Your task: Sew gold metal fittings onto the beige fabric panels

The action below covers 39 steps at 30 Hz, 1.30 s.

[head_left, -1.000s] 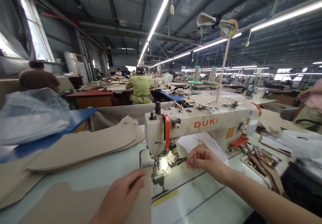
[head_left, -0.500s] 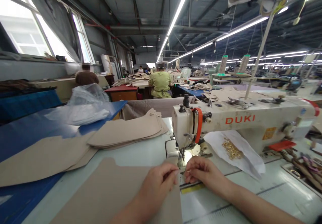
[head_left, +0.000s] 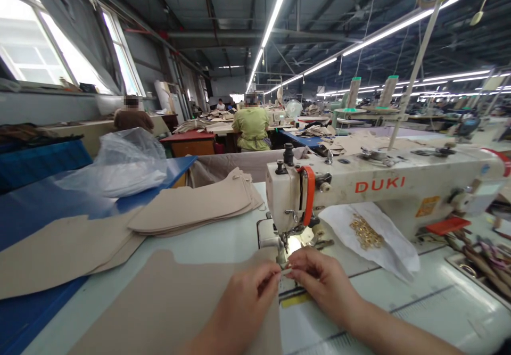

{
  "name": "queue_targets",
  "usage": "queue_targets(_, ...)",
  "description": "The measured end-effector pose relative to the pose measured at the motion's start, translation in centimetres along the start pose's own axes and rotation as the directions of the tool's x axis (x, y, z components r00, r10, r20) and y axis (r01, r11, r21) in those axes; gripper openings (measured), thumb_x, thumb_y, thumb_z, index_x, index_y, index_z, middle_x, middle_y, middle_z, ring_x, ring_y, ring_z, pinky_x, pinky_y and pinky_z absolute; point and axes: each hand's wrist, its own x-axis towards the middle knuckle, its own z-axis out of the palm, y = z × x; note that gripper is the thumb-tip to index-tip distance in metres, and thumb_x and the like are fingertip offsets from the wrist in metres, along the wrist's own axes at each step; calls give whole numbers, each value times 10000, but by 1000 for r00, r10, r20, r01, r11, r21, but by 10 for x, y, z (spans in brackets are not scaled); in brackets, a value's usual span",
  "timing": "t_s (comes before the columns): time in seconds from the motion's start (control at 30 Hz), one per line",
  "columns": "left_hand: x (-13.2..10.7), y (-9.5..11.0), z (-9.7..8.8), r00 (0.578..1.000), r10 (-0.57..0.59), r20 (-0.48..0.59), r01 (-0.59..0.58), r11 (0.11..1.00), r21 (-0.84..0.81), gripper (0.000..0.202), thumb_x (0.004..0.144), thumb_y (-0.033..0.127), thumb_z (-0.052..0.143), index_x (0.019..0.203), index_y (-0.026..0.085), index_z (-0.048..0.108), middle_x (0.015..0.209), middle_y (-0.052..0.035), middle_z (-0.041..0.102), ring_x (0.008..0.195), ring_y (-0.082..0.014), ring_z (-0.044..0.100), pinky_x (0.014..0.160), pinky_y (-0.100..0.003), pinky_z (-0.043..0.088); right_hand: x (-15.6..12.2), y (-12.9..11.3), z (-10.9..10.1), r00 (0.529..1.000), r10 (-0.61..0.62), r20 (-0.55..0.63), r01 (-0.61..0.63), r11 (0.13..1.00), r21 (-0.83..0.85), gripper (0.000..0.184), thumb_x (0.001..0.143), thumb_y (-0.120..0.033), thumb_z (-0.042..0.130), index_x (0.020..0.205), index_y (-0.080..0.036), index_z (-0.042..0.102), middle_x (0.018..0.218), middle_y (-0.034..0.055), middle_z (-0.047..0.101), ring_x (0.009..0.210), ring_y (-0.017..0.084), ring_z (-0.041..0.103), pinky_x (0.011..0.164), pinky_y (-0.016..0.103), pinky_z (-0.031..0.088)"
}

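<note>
My left hand (head_left: 243,304) rests on a beige cut fabric piece (head_left: 159,307) and pinches its right edge just in front of the needle. My right hand (head_left: 323,283) meets it there, fingers pinched on a small item I cannot make out. Both hands sit right below the presser foot (head_left: 282,254) of the white DUKI sewing machine (head_left: 379,190). Behind my right hand a white sheet (head_left: 383,248) carries a heap of small gold metal rings (head_left: 365,232).
A stack of beige cut pieces (head_left: 191,208) lies at the left of the machine, more on a blue board (head_left: 40,206) with a plastic bag (head_left: 120,166). Straps and hardware fill a tray (head_left: 483,264) at right. Two people sit at tables farther back.
My right hand came from the sheet with the gold rings down to the needle area and joined my left hand at the fabric edge. The view swung left and nearer.
</note>
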Motion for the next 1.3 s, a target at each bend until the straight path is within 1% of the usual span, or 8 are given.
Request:
queue_targets(0.27,-4,-6,10,991,118,-62,-108,982,157,222,879,243,417,835,211,632,720,-9,679,637,-147,633,606,-212,433,-2,-2,1,996,-75,-38,71,992,-105,95,808,-263,594,823,-200,664,777,20,671,726,158,613,670,235,463)
queue_targets(0.6,-3,-7,17,984,175,-43,-154,940,304,191,867,201,437,789,203,612,679,-17,672,594,-156,627,569,-236,403,-2,-3,2,989,-129,-74,113,975,-190,150,772,-161,532,818,-189,672,799,31,677,754,164,616,702,245,465)
queue_targets(0.77,-3,-8,14,994,84,-65,-68,973,221,200,868,215,419,805,207,609,701,-11,668,625,-153,625,593,-229,418,-3,-4,3,990,-127,-58,114,977,-180,145,759,-153,541,827,-188,664,785,28,659,723,156,600,654,235,459)
queue_targets(0.9,-3,-5,14,995,92,-34,-83,976,200,197,856,225,428,778,208,608,672,-6,654,607,-151,615,583,-226,411,-1,-3,2,989,-134,-61,119,971,-210,166,738,-113,513,787,-189,652,752,18,652,683,144,592,626,225,451)
queue_targets(1.03,-2,-2,15,995,97,-18,-93,986,137,183,837,222,446,755,209,610,657,0,642,604,-148,603,578,-225,400,-2,-9,4,966,-256,-39,230,918,-322,192,708,-61,491,744,-187,631,737,16,623,697,141,569,655,229,437)
queue_targets(1.13,1,-1,12,1000,23,-21,-23,1000,-9,184,824,224,451,722,201,601,628,10,616,580,-144,581,570,-230,406,-5,-17,5,955,-294,28,290,915,-281,210,727,-60,490,794,-188,642,819,30,616,768,145,565,699,235,439)
queue_targets(1.2,3,-2,9,999,-32,4,33,984,-174,180,834,258,452,734,192,587,625,14,603,571,-142,577,576,-237,431,-5,-18,5,973,-225,43,229,954,-194,190,769,-117,511,863,-190,658,856,39,621,783,151,573,704,245,448)
queue_targets(1.3,5,-3,6,995,-80,52,95,906,-413,139,829,299,484,771,184,538,641,15,612,583,-142,596,597,-249,464,0,-13,3,998,-35,51,35,999,7,173,801,-305,582,894,-191,673,764,28,637,715,158,597,666,263,466)
